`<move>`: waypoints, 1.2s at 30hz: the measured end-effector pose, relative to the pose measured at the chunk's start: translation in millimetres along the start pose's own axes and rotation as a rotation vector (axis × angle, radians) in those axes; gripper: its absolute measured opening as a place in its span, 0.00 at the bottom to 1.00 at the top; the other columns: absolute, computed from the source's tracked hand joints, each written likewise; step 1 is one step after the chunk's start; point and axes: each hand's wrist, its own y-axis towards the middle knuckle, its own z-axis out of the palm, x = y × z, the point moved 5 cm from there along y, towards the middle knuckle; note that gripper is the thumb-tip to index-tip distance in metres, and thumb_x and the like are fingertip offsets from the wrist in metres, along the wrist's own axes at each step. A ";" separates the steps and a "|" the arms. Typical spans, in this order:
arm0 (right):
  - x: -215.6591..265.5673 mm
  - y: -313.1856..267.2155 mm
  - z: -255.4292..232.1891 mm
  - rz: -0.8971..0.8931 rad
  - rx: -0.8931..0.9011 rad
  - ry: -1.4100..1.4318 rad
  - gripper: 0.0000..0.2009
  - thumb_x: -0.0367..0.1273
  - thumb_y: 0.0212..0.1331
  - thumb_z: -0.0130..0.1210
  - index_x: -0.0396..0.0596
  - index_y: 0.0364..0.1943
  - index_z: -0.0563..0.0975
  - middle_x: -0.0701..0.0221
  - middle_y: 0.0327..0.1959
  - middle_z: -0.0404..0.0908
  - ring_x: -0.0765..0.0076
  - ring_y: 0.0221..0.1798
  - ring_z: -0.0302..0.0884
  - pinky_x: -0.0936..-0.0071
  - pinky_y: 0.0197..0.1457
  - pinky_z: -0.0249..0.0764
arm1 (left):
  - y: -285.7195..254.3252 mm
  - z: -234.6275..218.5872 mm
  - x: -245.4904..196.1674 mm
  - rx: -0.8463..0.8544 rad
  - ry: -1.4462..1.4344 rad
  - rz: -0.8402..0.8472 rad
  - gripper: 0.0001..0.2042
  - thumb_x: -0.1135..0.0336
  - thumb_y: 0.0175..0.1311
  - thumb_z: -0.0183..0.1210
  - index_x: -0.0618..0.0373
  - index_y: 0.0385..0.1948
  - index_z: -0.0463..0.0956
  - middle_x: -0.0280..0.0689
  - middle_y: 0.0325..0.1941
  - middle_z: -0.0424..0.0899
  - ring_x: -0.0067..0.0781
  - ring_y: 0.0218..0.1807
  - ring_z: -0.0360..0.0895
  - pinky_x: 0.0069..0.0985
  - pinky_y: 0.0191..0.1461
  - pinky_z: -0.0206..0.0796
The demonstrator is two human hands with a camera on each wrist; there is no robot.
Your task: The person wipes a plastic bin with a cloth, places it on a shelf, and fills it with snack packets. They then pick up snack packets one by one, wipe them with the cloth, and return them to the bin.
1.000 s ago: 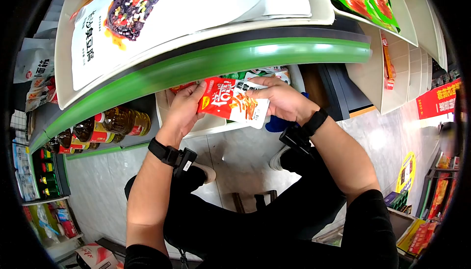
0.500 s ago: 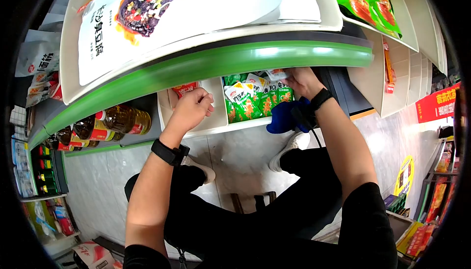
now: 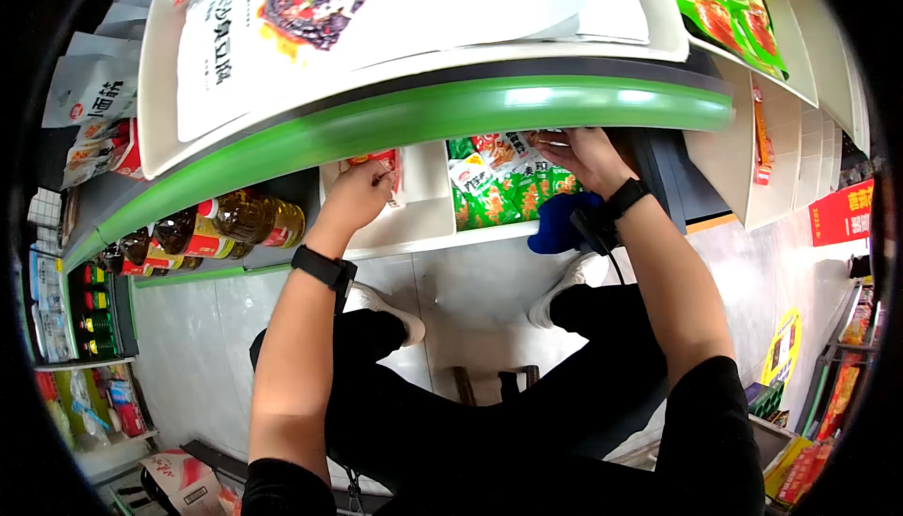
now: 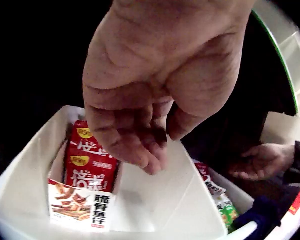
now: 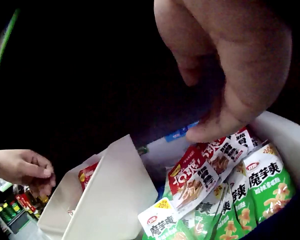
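My left hand (image 3: 356, 198) hovers over the left white bin (image 3: 423, 177), its fingers loosely bent with nothing between them. Below it in the left wrist view, red-and-white snack packets (image 4: 87, 167) lie against one side of that bin. Over the right bin, under the shelf edge, is my right hand (image 3: 594, 160); its fingers are relaxed and hold nothing. Close below its fingertips, red-and-white snack packets (image 5: 192, 182) rest on top of green-and-white snack packets (image 5: 267, 187). A white divider (image 5: 107, 192) separates the two bins.
A green-edged shelf (image 3: 451, 107) overhangs the bins, with a large white food pouch (image 3: 376, 36) in a tray on it. Oil bottles (image 3: 245, 220) stand to the left. A dark blue object (image 3: 562, 224) hangs at the right wrist. Other white bins (image 3: 743, 163) are at right.
Both hands held a red-and-white snack packet; the right hand carried it to the right bin and let go. Red-and-white packaging now lies on the green packets. The left hand moved down over the left bin.
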 end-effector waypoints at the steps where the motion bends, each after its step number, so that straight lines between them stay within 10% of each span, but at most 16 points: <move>1: 0.0 -3.0 6.1 0.015 0.031 -0.041 0.15 0.37 0.72 0.39 0.42 0.53 0.66 0.58 0.48 0.76 0.62 0.49 0.78 0.69 0.52 0.78 | 1.4 -2.8 5.8 -0.039 0.131 0.029 0.11 0.62 0.60 0.53 0.62 0.30 0.77 0.51 0.30 0.82 0.51 0.37 0.80 0.40 0.43 0.70; 17: 8.1 -66.2 53.2 -0.029 0.275 -0.339 0.12 0.27 0.62 0.44 0.39 0.48 0.67 0.61 0.40 0.80 0.71 0.38 0.80 0.78 0.42 0.77 | 43.4 27.1 77.6 -0.029 0.414 -0.153 0.29 0.66 0.55 0.56 0.60 0.62 0.62 0.53 0.65 0.65 0.57 0.66 0.59 0.41 0.70 0.50; 36: 10.8 -69.4 47.0 -0.043 0.284 -0.385 0.13 0.30 0.63 0.45 0.40 0.49 0.68 0.64 0.41 0.80 0.73 0.39 0.79 0.78 0.44 0.76 | 34.1 12.4 67.1 -0.296 0.705 -0.067 0.15 0.65 0.64 0.45 0.58 0.47 0.75 0.47 0.49 0.79 0.45 0.51 0.77 0.37 0.56 0.67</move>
